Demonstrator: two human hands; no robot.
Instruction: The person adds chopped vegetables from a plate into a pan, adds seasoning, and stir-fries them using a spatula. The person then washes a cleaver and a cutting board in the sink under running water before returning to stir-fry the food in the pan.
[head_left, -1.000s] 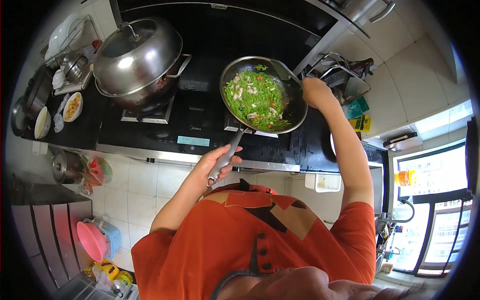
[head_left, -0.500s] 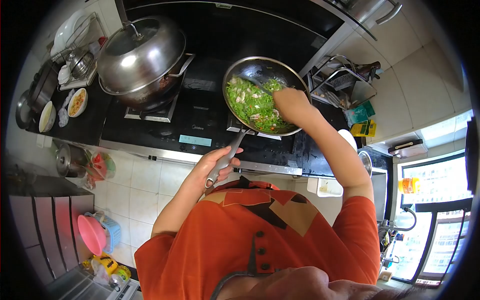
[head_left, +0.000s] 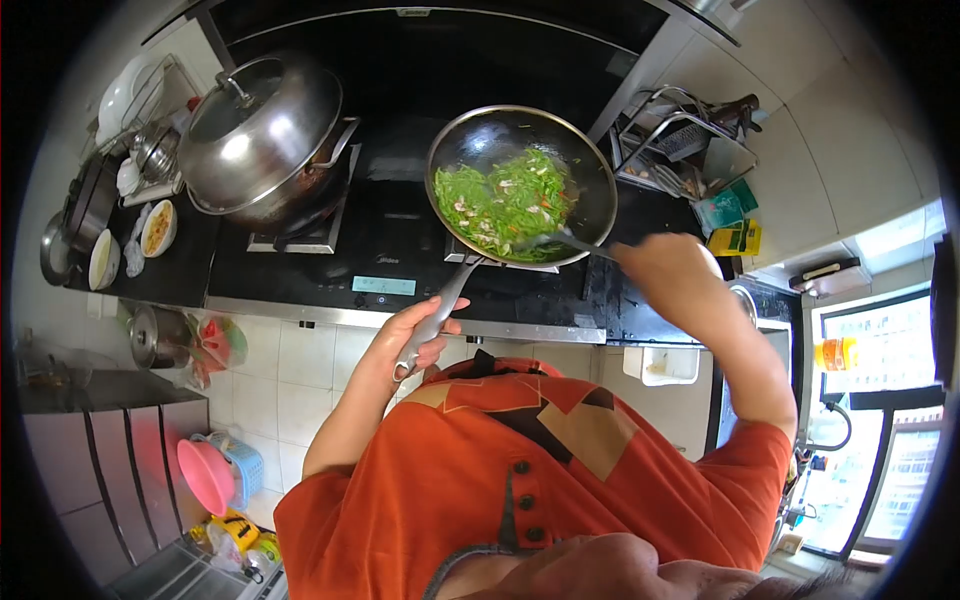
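A dark round frying pan (head_left: 498, 126) stands over the right burner, its grey handle pointing down toward me. My left hand (head_left: 408, 338) is wrapped round that handle. Shredded green vegetables (head_left: 510, 190) with pale and orange bits lie in the pan. My right hand (head_left: 668, 272) is right of the pan and closed round the end of a spatula (head_left: 560, 238). The spatula's dark blade is at the lower right of the vegetables, partly smeared by motion; its grip is hidden in my fingers.
A large lidded steel pot (head_left: 262, 135) stands on the left burner. Two bowls, one a white bowl of food (head_left: 158, 229), sit on the left counter. A metal utensil rack (head_left: 665, 140) and a yellow packet (head_left: 735, 238) are at the right. A white bin (head_left: 662, 366) hangs below the counter edge.
My right hand has moved right and down, drawing the spatula from the vegetables' upper left to their lower right. The vegetables have shifted; my left hand keeps its hold.
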